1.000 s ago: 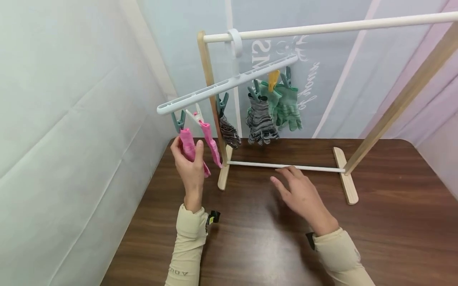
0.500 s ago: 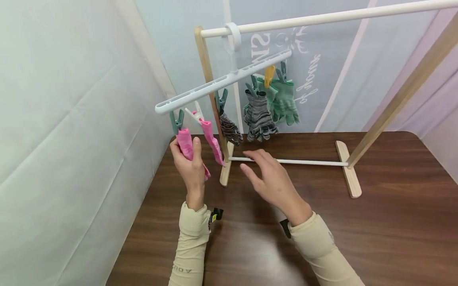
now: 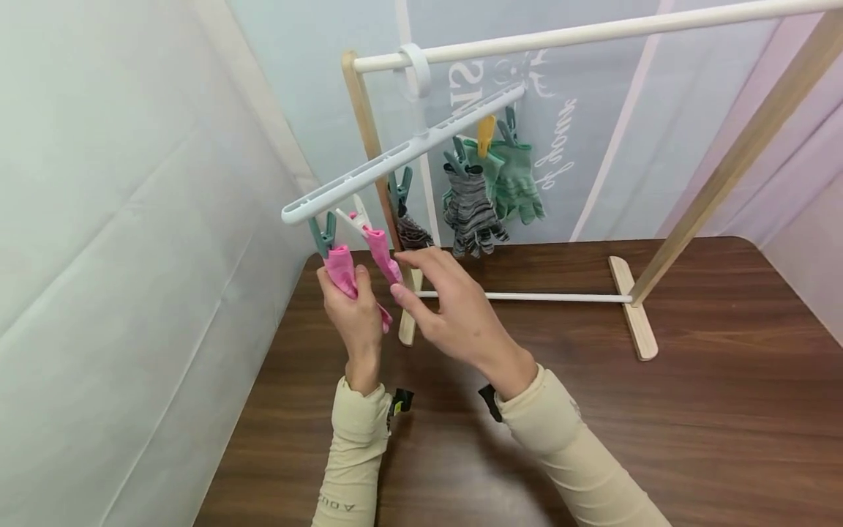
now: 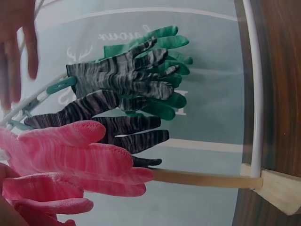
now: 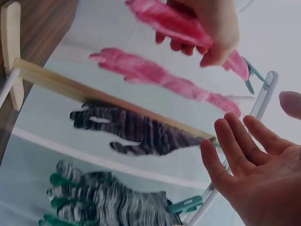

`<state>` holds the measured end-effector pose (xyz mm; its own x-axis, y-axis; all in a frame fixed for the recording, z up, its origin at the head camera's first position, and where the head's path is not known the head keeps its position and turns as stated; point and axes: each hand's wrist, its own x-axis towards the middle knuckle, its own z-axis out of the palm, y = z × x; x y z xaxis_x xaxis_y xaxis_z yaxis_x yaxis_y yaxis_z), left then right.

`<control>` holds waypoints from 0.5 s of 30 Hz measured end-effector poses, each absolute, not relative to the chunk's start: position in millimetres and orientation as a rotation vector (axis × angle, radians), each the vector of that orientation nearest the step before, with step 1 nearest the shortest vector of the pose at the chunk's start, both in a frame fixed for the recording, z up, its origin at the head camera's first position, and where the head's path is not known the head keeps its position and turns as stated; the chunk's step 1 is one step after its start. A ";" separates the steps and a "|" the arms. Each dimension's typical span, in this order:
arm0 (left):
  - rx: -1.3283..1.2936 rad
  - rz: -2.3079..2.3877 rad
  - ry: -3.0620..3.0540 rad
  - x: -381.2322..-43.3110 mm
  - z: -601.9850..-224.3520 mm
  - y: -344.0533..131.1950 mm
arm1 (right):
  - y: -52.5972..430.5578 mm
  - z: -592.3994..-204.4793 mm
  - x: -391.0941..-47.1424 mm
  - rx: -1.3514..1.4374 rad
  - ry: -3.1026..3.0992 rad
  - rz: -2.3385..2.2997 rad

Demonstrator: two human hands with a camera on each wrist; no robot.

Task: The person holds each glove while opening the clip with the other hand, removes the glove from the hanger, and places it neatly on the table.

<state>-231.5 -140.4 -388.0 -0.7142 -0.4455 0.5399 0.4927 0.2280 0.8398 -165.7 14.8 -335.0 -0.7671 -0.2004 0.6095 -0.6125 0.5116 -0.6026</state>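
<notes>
My left hand point(image 3: 356, 315) grips a pink knit glove point(image 3: 339, 268) hanging by a dark green clothespin point(image 3: 323, 236) from the left end of a pale clip hanger point(image 3: 369, 174). Beside it a second pink glove point(image 5: 155, 77) hangs from a white clothespin point(image 3: 358, 218). My right hand point(image 3: 461, 311) is just right of that second glove, fingertips close to it and overlapping it in the head view. The right wrist view shows my right fingers point(image 5: 233, 141) spread with nothing between them. Farther along the hanger hang grey-black striped gloves point(image 3: 470, 208) and green gloves point(image 3: 516, 179).
The hanger hooks over the white top rod point(image 3: 593, 34) of a wooden rack, whose post point(image 3: 731, 161) and foot point(image 3: 634, 307) stand on the brown table point(image 3: 724, 410). A yellow clothespin point(image 3: 485, 136) holds a green glove. A white fabric wall point(image 3: 132, 256) rises at left.
My right hand has moved left and slightly up, from over the rack's lower bar to beside the second pink glove. My left hand keeps its grip, and the hanger's left end sits slightly lower.
</notes>
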 end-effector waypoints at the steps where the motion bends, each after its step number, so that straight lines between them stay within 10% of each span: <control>1: -0.047 -1.576 -1.768 -231.1 -388.2 -139.7 | 12.5 -333.5 -166.1 0.680 -2.267 1.177; 15: -0.157 -1.442 -1.775 -222.8 -394.1 -131.9 | -12.7 -313.4 -174.4 0.731 -2.037 1.126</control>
<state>-222.8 -131.9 -394.1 -0.6527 -0.3843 0.6530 0.5605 0.3349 0.7574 -174.4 -12.7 -313.4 -0.6051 -0.1432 0.7832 -0.7395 0.4657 -0.4861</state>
